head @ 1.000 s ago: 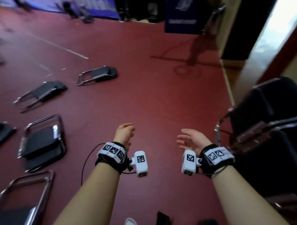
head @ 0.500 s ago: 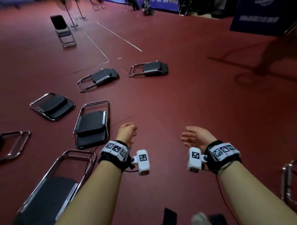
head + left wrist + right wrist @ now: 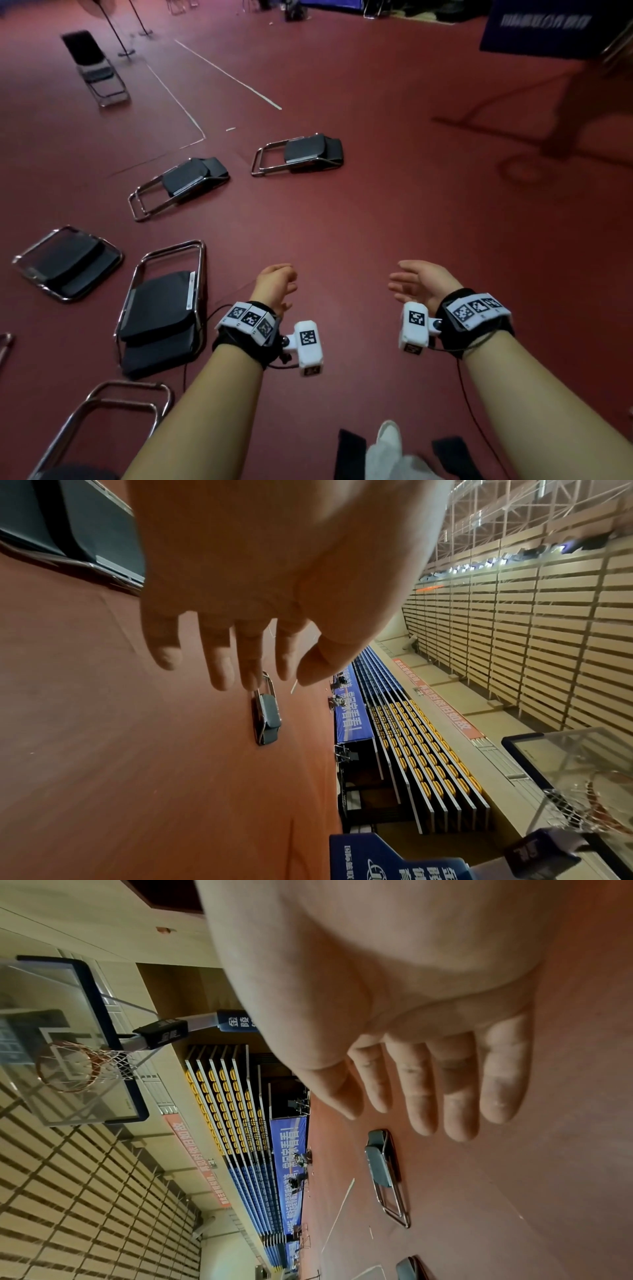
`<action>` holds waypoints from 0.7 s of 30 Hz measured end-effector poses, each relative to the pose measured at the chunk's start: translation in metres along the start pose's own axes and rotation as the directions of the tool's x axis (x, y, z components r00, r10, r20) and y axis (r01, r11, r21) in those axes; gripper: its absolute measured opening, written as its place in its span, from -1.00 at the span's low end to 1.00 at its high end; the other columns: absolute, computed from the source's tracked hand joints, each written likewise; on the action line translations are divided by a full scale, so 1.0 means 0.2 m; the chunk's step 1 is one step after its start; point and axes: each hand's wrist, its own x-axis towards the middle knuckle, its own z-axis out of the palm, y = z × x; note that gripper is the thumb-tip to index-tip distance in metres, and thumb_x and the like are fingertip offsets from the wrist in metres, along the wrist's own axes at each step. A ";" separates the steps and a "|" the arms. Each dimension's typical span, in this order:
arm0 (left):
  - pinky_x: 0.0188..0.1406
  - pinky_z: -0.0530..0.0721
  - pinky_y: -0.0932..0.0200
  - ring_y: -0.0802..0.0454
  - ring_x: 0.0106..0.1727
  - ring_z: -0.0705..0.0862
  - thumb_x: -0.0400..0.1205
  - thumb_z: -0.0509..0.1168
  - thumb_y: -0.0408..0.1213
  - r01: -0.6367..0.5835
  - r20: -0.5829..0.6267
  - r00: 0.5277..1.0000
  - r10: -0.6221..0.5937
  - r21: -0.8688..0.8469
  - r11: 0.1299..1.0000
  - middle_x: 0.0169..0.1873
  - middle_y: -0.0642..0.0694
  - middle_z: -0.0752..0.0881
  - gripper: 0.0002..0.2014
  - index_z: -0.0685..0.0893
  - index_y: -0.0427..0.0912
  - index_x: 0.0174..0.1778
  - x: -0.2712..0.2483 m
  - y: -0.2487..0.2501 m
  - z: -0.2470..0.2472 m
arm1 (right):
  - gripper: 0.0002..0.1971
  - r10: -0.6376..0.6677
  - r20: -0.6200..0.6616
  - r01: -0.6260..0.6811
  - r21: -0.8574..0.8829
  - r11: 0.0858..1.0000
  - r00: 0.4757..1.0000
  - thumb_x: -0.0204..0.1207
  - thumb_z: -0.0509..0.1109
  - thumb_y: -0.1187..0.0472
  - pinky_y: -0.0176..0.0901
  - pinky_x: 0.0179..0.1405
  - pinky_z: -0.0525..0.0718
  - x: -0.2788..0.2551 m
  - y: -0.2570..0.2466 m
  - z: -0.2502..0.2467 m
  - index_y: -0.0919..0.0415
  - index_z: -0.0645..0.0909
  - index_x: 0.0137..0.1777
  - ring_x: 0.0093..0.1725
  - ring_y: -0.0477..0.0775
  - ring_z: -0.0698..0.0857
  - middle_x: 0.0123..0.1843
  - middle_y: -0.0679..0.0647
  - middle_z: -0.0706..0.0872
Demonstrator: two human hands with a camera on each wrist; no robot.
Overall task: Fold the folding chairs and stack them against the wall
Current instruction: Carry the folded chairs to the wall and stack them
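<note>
Both hands are free and hold nothing: the left hand (image 3: 275, 286) has loosely curled fingers, the right hand (image 3: 423, 286) is relaxed with the palm turned inward. Folded chairs lie flat on the red floor (image 3: 376, 205); the nearest chair (image 3: 161, 308) is just left of the left hand. One unfolded chair (image 3: 94, 66) stands far away, at the upper left.

Left of the nearest folded chair (image 3: 161, 308), two more chairs are cut by the picture's edge — one (image 3: 96, 431) at the lower left shows only frame and a corner of seat, another (image 3: 5, 344) a sliver. The far banner (image 3: 544, 27) has blurred lettering.
</note>
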 end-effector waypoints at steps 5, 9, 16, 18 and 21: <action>-0.02 0.42 0.02 -0.03 0.01 0.65 0.67 0.20 -0.38 0.013 -0.030 0.999 -0.013 -0.023 1.000 -0.01 -0.09 0.68 -0.79 0.62 -0.04 0.13 0.40 0.30 0.19 | -0.86 -0.006 0.023 0.007 -0.033 0.999 1.000 0.70 0.28 0.21 -0.04 -0.16 0.65 0.47 -0.41 0.11 0.17 0.54 0.20 -0.14 0.16 0.71 -0.01 0.20 0.70; 0.06 0.43 -0.03 -0.06 0.05 0.67 0.66 0.20 -0.37 0.033 -0.066 0.997 -0.036 -0.046 0.998 -0.02 -0.08 0.71 -0.77 0.64 -0.04 0.17 0.76 0.45 0.24 | -0.85 0.024 0.049 -0.022 -0.050 0.999 0.999 0.70 0.27 0.20 -0.04 -0.17 0.66 0.83 -0.62 0.24 0.17 0.54 0.21 -0.12 0.17 0.71 0.00 0.19 0.70; 0.03 0.43 -0.01 -0.03 -0.01 0.66 0.66 0.20 -0.39 0.065 -0.022 0.998 -0.065 -0.026 0.998 -0.09 -0.06 0.71 -0.79 0.65 -0.03 0.08 1.58 0.77 0.34 | -0.94 0.024 0.021 -0.023 -0.035 0.999 0.999 0.69 0.28 0.21 -0.02 -0.17 0.67 1.53 -0.95 0.56 0.14 0.56 0.09 -0.14 0.17 0.71 0.00 0.21 0.69; -0.02 0.43 0.02 -0.03 -0.03 0.66 0.67 0.19 -0.38 0.066 -0.001 0.998 -0.066 -0.013 0.998 -0.12 -0.04 0.71 -0.81 0.65 -0.02 0.03 1.85 0.92 0.35 | -0.95 0.021 -0.010 -0.021 -0.016 1.000 1.000 0.69 0.28 0.22 -0.01 -0.15 0.67 1.73 -1.08 0.68 0.15 0.56 0.07 -0.16 0.17 0.71 -0.01 0.21 0.69; -0.02 0.43 0.02 -0.01 -0.06 0.66 0.69 0.19 -0.38 0.068 0.049 0.996 -0.070 0.028 0.997 -0.13 -0.04 0.71 -0.83 0.64 -0.02 -0.02 2.16 1.17 0.36 | -0.96 0.020 -0.044 -0.019 0.029 0.999 0.999 0.69 0.29 0.24 0.00 -0.14 0.66 1.93 -1.28 0.83 0.17 0.54 0.08 -0.20 0.16 0.69 -0.05 0.21 0.68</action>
